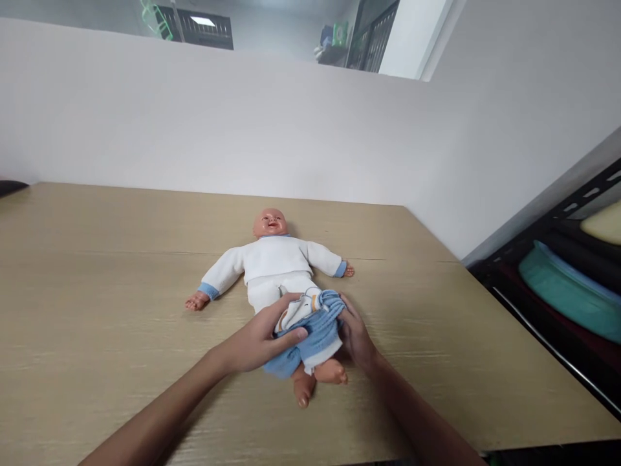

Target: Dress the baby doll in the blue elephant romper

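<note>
A baby doll (272,259) in a white top with blue cuffs lies on its back in the middle of a wooden table (97,291), arms spread, bare feet toward me. Light blue pants (317,333) are bunched around its thighs and hips. My left hand (262,340) grips the pants' waistband on the doll's left side, thumb on top. On the other side my right hand (354,336) has its fingers curled into the same fabric.
A white wall (242,129) rises behind the table's far edge. To the right stands a dark metal shelf (557,272) with a teal cushion (567,291) and a yellow one (604,223). A dark object (10,188) sits at the far left edge.
</note>
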Available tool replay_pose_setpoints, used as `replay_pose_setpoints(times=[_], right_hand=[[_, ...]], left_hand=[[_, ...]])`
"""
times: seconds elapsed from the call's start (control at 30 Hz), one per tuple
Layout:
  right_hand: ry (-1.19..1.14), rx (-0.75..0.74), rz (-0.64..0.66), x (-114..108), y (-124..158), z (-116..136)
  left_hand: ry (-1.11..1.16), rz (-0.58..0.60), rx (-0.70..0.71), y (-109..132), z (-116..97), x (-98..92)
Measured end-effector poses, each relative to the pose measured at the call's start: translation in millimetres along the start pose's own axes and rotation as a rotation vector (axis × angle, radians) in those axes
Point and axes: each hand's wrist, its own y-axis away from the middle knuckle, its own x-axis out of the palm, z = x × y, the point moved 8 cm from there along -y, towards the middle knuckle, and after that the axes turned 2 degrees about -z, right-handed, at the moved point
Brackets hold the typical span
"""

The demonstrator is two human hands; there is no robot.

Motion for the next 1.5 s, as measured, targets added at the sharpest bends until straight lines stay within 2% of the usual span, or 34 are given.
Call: replay_pose_setpoints(times=[0.13, 0.2, 0.27, 0.37, 0.47, 0.53, 0.63, 0.73, 0.8, 1.0, 1.07, 1.23, 1.33, 1.4, 1.5], right_hand=[[-0.132, 0.107, 0.005, -6, 3, -10], [-0.093, 0.057, 0.051, -8, 4, -3], [-0.021, -0.021, 0.154, -4, 6, 12], [0.236, -0.147, 0.267, 6, 11, 40], [0.454, -0.242, 0.315, 16, 8, 60], [0.405, -0.205, 0.331, 21, -3, 61], [0.264, -0.117, 0.245, 21, -32, 47], [0.241, -0.126, 0.14, 23, -64, 34], [0.25, -0.144, 0.114, 28, -80, 28], [0.321, -0.212, 0.031, 29, -103, 23], [0.355, -0.202, -0.01, 28, -109, 20], [0.411, -0.137, -0.084, 40, -137, 12], [0.381, -0.123, -0.035, 49, -148, 12], [0.349, -0.127, 0.025, 47, -144, 13], [0.326, -0.122, 0.103, 27, -125, 11]], left_hand=[[-0.078, -0.017, -0.012, 10, 0, -8.4], [-0.13, -0.032, -0.031, 19, 4, -18.4], [-0.19, -0.054, -0.052, 29, 10, -31.4], [-0.241, -0.043, -0.077, 45, 20, -47.0], [-0.206, 0.023, -0.07, 57, 23, -51.1], [-0.14, 0.029, -0.071, 60, 26, -52.1], [-0.013, -0.068, -0.13, 53, 40, -58.1], [0.044, -0.289, -0.148, 38, 60, -73.0], [0.049, -0.387, -0.137, 29, 71, -80.2], [-0.05, -0.573, -0.035, 14, 82, -100.0], [-0.042, -0.614, -0.039, 6, 88, -106.5], [-0.01, -0.658, -0.084, -35, 107, -121.6], [0.001, -0.609, -0.071, -53, 112, -129.3], [-0.004, -0.537, -0.046, -54, 113, -134.7], [-0.025, -0.393, 0.003, -36, 114, -142.2]])
